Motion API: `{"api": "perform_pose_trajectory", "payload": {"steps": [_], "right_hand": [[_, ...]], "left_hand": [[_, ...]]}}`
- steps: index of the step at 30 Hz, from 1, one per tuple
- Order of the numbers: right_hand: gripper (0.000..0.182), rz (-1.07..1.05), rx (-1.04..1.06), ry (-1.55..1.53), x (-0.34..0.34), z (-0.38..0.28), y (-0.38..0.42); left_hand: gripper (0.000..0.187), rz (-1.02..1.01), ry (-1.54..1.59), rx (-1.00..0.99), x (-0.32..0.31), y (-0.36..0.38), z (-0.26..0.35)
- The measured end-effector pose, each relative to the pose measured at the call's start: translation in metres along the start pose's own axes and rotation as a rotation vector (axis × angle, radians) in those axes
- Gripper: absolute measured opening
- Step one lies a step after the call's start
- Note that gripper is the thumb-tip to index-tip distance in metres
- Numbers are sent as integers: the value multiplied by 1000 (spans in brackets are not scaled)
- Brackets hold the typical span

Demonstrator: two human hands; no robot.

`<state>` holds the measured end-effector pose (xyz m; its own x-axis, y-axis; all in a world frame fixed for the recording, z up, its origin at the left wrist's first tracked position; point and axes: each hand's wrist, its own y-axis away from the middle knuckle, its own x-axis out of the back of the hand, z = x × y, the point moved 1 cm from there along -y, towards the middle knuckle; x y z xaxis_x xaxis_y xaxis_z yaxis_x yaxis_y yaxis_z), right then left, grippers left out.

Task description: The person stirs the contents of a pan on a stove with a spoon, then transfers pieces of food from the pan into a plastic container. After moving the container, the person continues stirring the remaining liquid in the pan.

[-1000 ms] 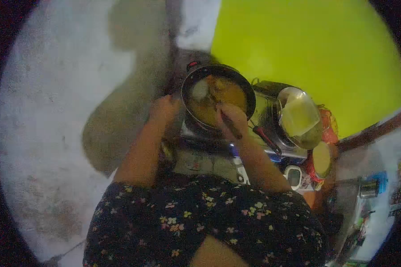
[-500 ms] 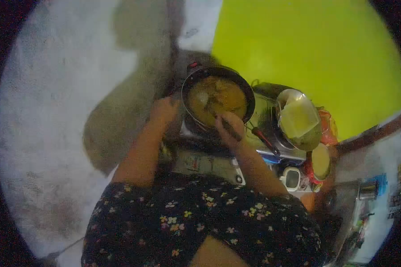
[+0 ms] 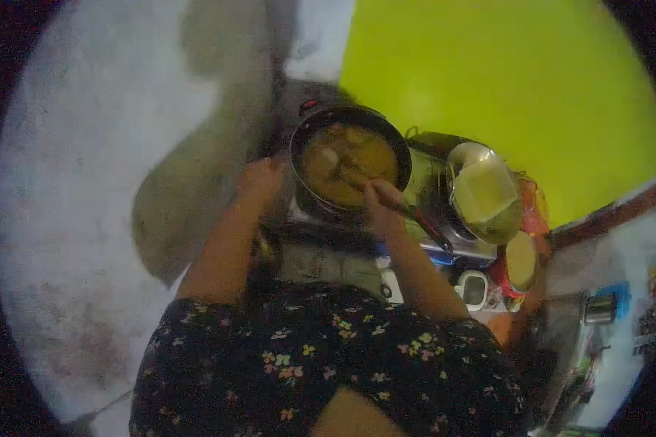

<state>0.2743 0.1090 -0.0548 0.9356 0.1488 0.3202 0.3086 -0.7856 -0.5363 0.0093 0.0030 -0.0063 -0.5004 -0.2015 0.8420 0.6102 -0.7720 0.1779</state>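
Observation:
A dark round pan filled with yellow-brown food in liquid sits on the stove. My right hand is closed round the handle of a stirring spoon at the pan's near right rim. The spoon slants into the food; a pale rounded patch near its far end may be its head. To the left of the pan, my left hand is closed beside the rim, its fingertips in shadow. What it grips, if anything, does not show.
To the right stands a metal bowl with a translucent plastic container in it. A red-and-black handled utensil lies before it. Nearer are a small white-rimmed container and a round pale lid. A yellow-green wall rises behind.
My right hand has turned and shifted slightly up and right, swinging the spoon's handle to point more to the right. My left hand stays beside the pan. The whole view has shifted slightly.

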Motion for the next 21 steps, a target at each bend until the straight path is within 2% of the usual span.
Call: {"api": "perform_pose_trajectory", "payload": {"steps": [2,4,6,9,11,13,15,18,20,21], "right_hand": [[12,-2,144,55,17,7,-5],[13,-29,83,50,28,-10,-13],[12,-79,-188,-14,34,-29,-21],[11,-41,151,111,43,-28,-33],[10,-95,-100,47,53,-29,-36],[9,-75,-60,37,61,-41,-38],[8,20,270,81,68,-57,-39],[6,-35,174,223,79,-57,-42],[4,13,70,194,76,-7,-41],[5,-44,-26,209,77,-4,-47]], "left_hand": [[52,-7,5,-16,-7,-8,-9],[54,58,-13,3,-18,-13,-15],[56,58,-11,1,-20,-12,-16],[58,2,15,-23,-10,-5,-10],[58,6,27,-20,-6,-3,-8],[56,-10,-10,6,10,13,10],[55,-23,8,7,14,18,15],[53,-12,41,-14,11,14,10],[52,30,-37,-14,5,10,6],[52,7,-1,0,6,11,8]]}}
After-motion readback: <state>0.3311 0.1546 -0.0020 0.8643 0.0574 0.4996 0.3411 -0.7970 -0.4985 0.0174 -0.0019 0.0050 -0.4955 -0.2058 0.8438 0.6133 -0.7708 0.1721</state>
